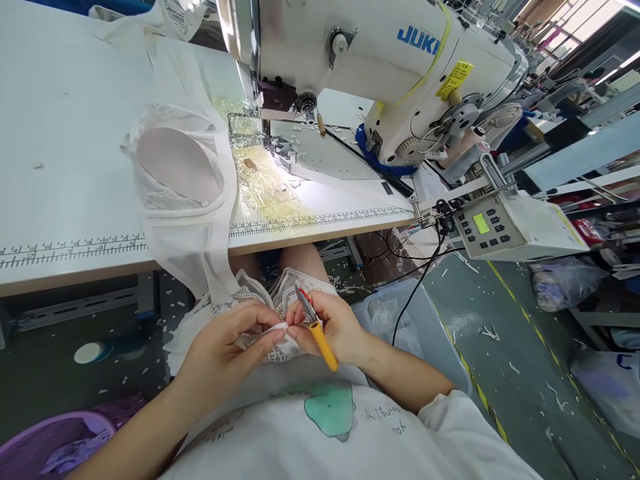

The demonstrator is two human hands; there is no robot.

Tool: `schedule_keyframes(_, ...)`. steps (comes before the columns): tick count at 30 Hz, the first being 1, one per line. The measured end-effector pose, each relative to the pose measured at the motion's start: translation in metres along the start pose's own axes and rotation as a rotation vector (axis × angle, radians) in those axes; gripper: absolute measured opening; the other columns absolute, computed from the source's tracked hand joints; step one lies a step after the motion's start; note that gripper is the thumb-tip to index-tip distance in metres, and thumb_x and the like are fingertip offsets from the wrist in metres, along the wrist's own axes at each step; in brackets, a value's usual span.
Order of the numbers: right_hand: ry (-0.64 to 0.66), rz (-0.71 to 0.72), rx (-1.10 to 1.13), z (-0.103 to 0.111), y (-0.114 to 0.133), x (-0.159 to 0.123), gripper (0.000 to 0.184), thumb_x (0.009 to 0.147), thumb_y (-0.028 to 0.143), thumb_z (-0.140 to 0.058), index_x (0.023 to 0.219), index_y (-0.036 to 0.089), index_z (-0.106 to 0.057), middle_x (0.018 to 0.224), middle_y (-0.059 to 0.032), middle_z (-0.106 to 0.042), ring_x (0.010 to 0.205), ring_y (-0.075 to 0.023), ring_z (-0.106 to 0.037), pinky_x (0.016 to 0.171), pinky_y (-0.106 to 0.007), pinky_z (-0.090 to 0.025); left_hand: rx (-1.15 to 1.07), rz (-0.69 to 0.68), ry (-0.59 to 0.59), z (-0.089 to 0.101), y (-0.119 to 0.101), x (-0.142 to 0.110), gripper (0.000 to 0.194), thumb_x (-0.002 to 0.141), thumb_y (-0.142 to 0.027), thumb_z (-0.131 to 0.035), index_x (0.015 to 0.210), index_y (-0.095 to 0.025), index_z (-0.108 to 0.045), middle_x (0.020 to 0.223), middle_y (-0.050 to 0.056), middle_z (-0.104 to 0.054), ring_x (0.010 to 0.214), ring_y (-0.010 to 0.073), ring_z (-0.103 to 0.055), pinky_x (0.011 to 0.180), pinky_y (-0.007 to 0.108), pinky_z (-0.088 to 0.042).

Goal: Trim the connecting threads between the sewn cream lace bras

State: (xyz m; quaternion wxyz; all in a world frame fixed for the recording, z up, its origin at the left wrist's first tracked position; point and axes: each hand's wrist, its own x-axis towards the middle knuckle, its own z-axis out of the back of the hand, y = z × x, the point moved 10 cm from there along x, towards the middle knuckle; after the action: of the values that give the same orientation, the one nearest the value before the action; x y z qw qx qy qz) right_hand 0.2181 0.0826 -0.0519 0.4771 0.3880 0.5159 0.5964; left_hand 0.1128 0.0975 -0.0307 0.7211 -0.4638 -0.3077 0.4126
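Pinches white lace garment (pixel 280 352) between fingers of left hand (pixel 226 343) and right hand (pixel 337 325), near centre, below white table (pixel 65 153). Grips orange-handled metal snips (pixel 323 343) in right. Has white padded bra cup (pixel 177 163) at left on table, white sewing machine (pixel 300 40) far.

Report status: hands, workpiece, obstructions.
Left hand pinching white strip. Right hand at strip's end, holding orange-handled snips. White lace beneath hands. White bra ahead, hanging over table edge; no obstruction seen.
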Motion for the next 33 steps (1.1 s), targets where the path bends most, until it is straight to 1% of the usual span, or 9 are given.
schedule_keyframes(7,0.018,-0.006,0.035,-0.003,0.002,0.001,0.034,0.066,0.045,-0.068,0.070,0.019,-0.046,0.071,-0.0012,-0.056,0.060,-0.0115,-0.047,0.057,-0.026,-0.044,-0.004,-0.010,0.022,-0.003,-0.005,-0.002,0.018,0.080,-0.028,-0.055,0.064,-0.021,-0.059,0.061,-0.001,-0.059,0.058,0.0127,-0.053,0.053,0.023,-0.042)
schedule_keyframes(10,0.016,-0.019,0.011,-0.003,0.000,0.001,0.037,0.066,0.048,-0.068,0.069,0.020,-0.044,0.068,0.0002,-0.054,0.060,-0.0113,-0.047,0.058,-0.026,-0.045,0.004,-0.018,-0.017,0.001,-0.005,-0.003,0.011,0.078,-0.027,-0.058,0.069,-0.022,-0.061,0.066,-0.001,-0.063,0.062,0.0134,-0.057,0.054,0.023,-0.044)
schedule_keyframes(13,0.014,-0.003,-0.009,-0.004,0.000,0.001,0.035,0.066,0.046,-0.068,0.070,0.020,-0.045,0.065,0.0011,-0.051,0.058,-0.0118,-0.047,0.059,-0.027,-0.046,0.005,-0.047,-0.037,0.003,-0.007,-0.003,0.004,0.077,-0.024,-0.060,0.074,-0.023,-0.061,0.071,-0.002,-0.065,0.065,0.0131,-0.059,0.057,0.022,-0.046)
schedule_keyframes(15,0.015,0.015,-0.011,-0.004,0.002,0.001,0.032,0.068,0.044,-0.067,0.072,0.020,-0.047,0.065,0.0007,-0.052,0.058,-0.0122,-0.047,0.058,-0.027,-0.046,0.004,-0.070,-0.023,0.001,-0.010,-0.003,0.006,0.077,-0.022,-0.058,0.072,-0.023,-0.061,0.070,-0.003,-0.065,0.065,0.0122,-0.059,0.058,0.021,-0.046)
schedule_keyframes(18,0.006,0.040,-0.043,-0.002,0.005,0.001,0.030,0.070,0.044,-0.065,0.073,0.019,-0.047,0.069,-0.0011,-0.055,0.060,-0.0131,-0.050,0.058,-0.027,-0.045,0.004,-0.045,-0.032,0.002,-0.008,-0.002,0.008,0.078,-0.022,-0.057,0.070,-0.023,-0.059,0.068,-0.003,-0.063,0.062,0.0118,-0.058,0.056,0.021,-0.045)
schedule_keyframes(23,0.041,0.095,-0.297,0.005,0.005,-0.005,0.026,0.075,0.043,-0.059,0.074,0.019,-0.050,0.071,-0.0023,-0.058,0.063,-0.0141,-0.052,0.058,-0.025,-0.043,-0.003,0.037,-0.111,0.013,-0.001,-0.003,0.010,0.076,-0.028,-0.057,0.067,-0.022,-0.057,0.063,-0.002,-0.058,0.057,0.0131,-0.054,0.049,0.023,-0.043)
schedule_keyframes(28,0.099,0.166,-0.576,0.005,-0.012,-0.021,0.015,0.071,0.030,-0.060,0.067,0.019,-0.050,0.064,-0.0014,-0.056,0.060,-0.0148,-0.051,0.056,-0.025,-0.040,0.021,0.070,-0.169,0.021,-0.001,-0.008,0.011,0.074,-0.029,-0.055,0.066,-0.022,-0.056,0.061,-0.002,-0.057,0.054,0.0134,-0.053,0.049,0.024,-0.043)
schedule_keyframes(31,0.106,0.205,-0.635,0.004,-0.017,-0.029,0.009,0.069,0.023,-0.057,0.066,0.020,-0.049,0.062,-0.0014,-0.056,0.058,-0.0152,-0.051,0.054,-0.025,-0.038,0.048,0.072,-0.164,0.018,-0.003,-0.011,0.012,0.075,-0.029,-0.054,0.066,-0.021,-0.056,0.061,-0.002,-0.057,0.054,0.0132,-0.052,0.048,0.024,-0.042)
schedule_keyframes(33,0.108,0.211,-0.623,0.004,-0.017,-0.033,0.006,0.069,0.022,-0.055,0.067,0.020,-0.050,0.066,-0.0027,-0.060,0.062,-0.0163,-0.055,0.056,-0.025,-0.041,0.047,0.081,-0.162,0.018,-0.003,-0.013,0.014,0.077,-0.030,-0.052,0.066,-0.021,-0.055,0.060,-0.002,-0.055,0.053,0.0128,-0.051,0.047,0.023,-0.041)
